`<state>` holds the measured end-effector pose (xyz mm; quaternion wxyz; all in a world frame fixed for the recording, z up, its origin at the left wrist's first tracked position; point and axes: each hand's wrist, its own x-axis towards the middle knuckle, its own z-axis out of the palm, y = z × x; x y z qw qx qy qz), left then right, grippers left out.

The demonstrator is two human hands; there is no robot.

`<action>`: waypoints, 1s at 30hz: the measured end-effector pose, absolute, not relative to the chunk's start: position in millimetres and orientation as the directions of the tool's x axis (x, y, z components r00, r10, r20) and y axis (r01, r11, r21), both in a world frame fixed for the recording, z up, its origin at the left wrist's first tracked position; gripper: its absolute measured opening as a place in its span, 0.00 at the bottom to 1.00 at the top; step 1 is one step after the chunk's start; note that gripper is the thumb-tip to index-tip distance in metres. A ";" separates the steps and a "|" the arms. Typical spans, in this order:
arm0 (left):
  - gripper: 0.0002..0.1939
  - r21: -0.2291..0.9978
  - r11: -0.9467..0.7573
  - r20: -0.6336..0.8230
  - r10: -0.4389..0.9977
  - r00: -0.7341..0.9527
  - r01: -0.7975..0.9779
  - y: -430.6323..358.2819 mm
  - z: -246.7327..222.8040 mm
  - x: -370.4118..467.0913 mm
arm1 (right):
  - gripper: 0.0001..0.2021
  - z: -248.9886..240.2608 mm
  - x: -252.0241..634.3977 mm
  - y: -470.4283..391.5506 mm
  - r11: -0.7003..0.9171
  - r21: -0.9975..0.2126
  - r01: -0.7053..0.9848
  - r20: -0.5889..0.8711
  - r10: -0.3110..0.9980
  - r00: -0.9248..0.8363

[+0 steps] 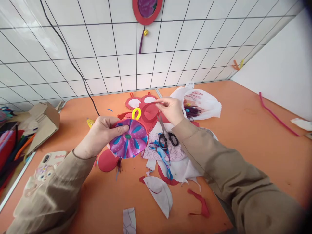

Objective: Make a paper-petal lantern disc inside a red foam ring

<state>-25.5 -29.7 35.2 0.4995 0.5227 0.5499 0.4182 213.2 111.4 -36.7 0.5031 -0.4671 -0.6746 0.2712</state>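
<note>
My left hand [102, 133] is closed on a round purple fabric disc [137, 144] with blue petal shapes and a green centre, thumb across its face. A yellow loop [136, 113] stands up at the disc's top edge. My right hand [170, 109] pinches the upper edge of a red ring [143, 113], apparently felt, over the pile of red pieces. Below that hand, black-handled scissors [163, 140] lie with blades pointing away on pale patterned fabric [179, 152]. Blue fabric scraps [163, 156] lie beside the scissors. A red round piece [107, 161] is partly hidden beneath the disc.
Red-rimmed pieces with white centres [134, 103] lie near the tiled wall. A white plastic bag [212, 104] holds dark tassel threads. Left are a phone [52, 161] and a cardboard box [46, 118]. Cut scraps [159, 195] lie in front; a black cable [70, 60] hangs down the wall.
</note>
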 end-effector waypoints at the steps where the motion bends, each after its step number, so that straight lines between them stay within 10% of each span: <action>1: 0.11 0.982 0.103 -0.111 0.993 0.043 0.157 -29.5 35.3 -25.4 | 0.05 -41.6 212.3 114.6 0.352 -0.882 0.314 0.348 0.935 -0.071; 8: 0.11 0.985 0.096 -0.099 0.995 0.015 0.142 -30.8 37.0 -23.5 | 0.06 -64.4 211.9 128.7 0.306 -0.938 0.161 0.286 0.948 -0.137; 16: 0.12 0.969 0.201 -0.206 0.978 0.024 0.140 -25.4 26.8 -20.9 | 0.10 -16.7 212.0 85.8 0.575 -0.798 -0.178 0.599 0.790 -0.130; 30: 0.15 0.956 0.146 -0.168 0.983 -0.070 -0.253 -32.8 4.9 5.3 | 0.11 10.1 189.8 13.6 0.479 -0.866 -0.145 0.486 0.739 -0.466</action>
